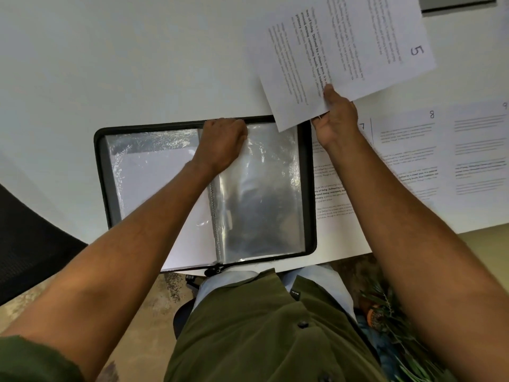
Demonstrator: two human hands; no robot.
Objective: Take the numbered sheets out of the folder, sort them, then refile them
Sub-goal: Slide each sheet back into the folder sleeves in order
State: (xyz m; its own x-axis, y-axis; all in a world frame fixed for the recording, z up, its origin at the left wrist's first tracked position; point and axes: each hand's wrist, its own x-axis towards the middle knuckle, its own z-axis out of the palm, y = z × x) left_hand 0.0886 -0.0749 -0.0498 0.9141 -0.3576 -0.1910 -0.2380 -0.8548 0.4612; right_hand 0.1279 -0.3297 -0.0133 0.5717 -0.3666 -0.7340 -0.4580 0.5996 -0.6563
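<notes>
A white desk (115,64) carries an open black display folder (310,188). The left hand (223,142) pinches the top of a clear sleeve (264,188). The right hand (334,117) grips sheet 5 (344,51) above the folder's far right corner. Sheets 7 (338,188), 8 (407,144) and 9 (479,147) lie flat alongside on the right. A potted plant (391,312) stands on the mottled floor (154,299).

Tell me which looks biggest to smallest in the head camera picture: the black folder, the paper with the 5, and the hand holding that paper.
1. black folder
2. paper with the 5, held up nearer the camera, so it may look bigger than it is
3. right hand

Sheet 9 (480,150) cropped at right, sheet 7 (334,188) half hidden
</notes>
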